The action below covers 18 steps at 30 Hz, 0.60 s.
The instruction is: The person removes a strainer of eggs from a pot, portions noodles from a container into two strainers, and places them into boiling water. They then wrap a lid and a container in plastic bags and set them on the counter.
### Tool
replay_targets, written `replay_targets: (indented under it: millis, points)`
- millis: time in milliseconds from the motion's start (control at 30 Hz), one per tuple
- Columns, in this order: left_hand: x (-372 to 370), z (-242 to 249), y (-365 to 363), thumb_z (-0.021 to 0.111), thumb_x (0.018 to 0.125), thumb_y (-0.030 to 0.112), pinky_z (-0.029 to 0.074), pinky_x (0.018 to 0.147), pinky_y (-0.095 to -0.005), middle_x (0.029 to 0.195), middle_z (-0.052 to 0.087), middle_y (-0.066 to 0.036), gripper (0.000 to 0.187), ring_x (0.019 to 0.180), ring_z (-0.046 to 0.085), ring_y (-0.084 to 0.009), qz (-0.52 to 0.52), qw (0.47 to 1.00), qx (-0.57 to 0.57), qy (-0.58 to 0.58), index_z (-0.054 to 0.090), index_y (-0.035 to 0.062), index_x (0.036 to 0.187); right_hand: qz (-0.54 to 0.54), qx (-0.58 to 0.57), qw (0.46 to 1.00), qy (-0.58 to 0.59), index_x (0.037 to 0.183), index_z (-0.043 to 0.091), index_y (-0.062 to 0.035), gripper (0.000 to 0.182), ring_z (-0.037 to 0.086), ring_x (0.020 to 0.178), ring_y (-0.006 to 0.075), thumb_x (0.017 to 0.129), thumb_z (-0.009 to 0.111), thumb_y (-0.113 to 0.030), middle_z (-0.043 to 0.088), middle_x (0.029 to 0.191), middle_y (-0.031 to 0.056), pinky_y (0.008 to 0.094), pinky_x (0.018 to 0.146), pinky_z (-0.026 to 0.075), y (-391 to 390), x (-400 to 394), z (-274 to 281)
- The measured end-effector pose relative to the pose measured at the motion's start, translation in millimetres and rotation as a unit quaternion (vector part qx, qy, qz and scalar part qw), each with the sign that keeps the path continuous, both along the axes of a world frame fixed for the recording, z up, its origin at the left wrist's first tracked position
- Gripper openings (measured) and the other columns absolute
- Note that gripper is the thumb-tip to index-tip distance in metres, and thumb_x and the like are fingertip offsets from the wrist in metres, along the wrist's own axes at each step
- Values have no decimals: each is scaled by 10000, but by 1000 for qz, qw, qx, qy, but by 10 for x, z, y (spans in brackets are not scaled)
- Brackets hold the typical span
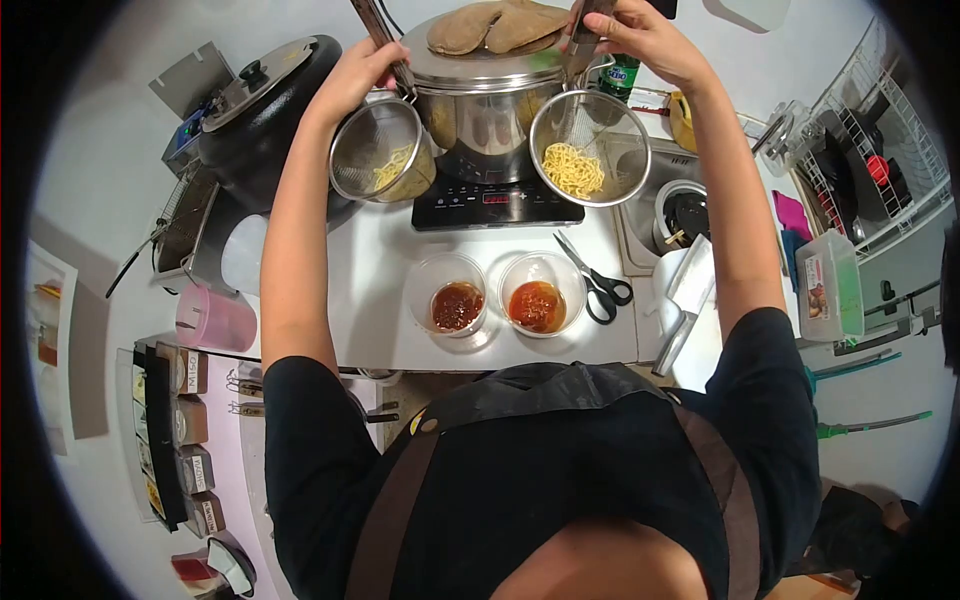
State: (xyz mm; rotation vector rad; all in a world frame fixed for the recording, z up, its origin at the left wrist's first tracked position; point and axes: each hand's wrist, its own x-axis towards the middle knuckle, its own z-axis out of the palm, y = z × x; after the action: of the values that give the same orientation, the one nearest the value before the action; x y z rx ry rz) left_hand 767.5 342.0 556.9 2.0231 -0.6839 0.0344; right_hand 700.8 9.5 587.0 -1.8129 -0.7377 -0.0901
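Note:
My left hand [362, 78] is closed around the handle of a mesh noodle strainer [350, 150], which has a small heap of yellow noodles [393, 168] in it. A second strainer [625, 140], with more noodles [573, 171], hangs from the handle gripped by my right hand [640, 38]. Both baskets are in the air, one on each side of a large lidded steel pot [480, 120]. Nearer me on the white counter stand two clear plastic bowls, the left bowl [420, 275] and the right bowl [565, 275], each holding reddish-brown sauce.
Black scissors [605, 290] lie beside the right bowl. The pot stands on an induction cooker [450, 212]; brown mitts [500, 27] rest on its lid. A big black pot [265, 130] is at left, a sink [630, 215] at right, with a cleaver [690, 310] close by.

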Motion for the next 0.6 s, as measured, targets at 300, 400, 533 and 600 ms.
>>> replay_targets:
  millis: [300,400,533,600]
  points:
    - [-1,-44,7,462,847,272,346,561,-208,687,482,24,241,601,439,-62,39,999,12,-16,560,51,844,-12,-28,999,-19,996,589,-37,241,565,764,92,863,579,-238,610,868,13,234,639,463,-26,90,9]
    - [43,-81,28,501,818,289,393,570,-223,684,523,-8,289,586,481,-76,61,998,-26,-21,559,6,833,-23,-37,999,-27,984,589,-33,228,566,771,98,864,577,-227,607,864,12,239,657,465,-51,169,27]
    - [109,-117,88,519,804,298,420,576,-231,706,535,-30,329,589,508,-91,75,996,-41,-6,551,-26,852,-6,-9,999,-53,976,589,-29,216,567,780,105,859,586,-211,604,862,11,247,688,463,-35,249,12]
    - [84,-122,89,524,813,328,423,570,-233,729,531,-33,362,593,510,-95,76,996,-44,-16,547,-29,866,-2,-19,999,-44,972,588,-27,210,568,787,106,856,590,-202,605,870,14,251,699,463,-28,243,20]
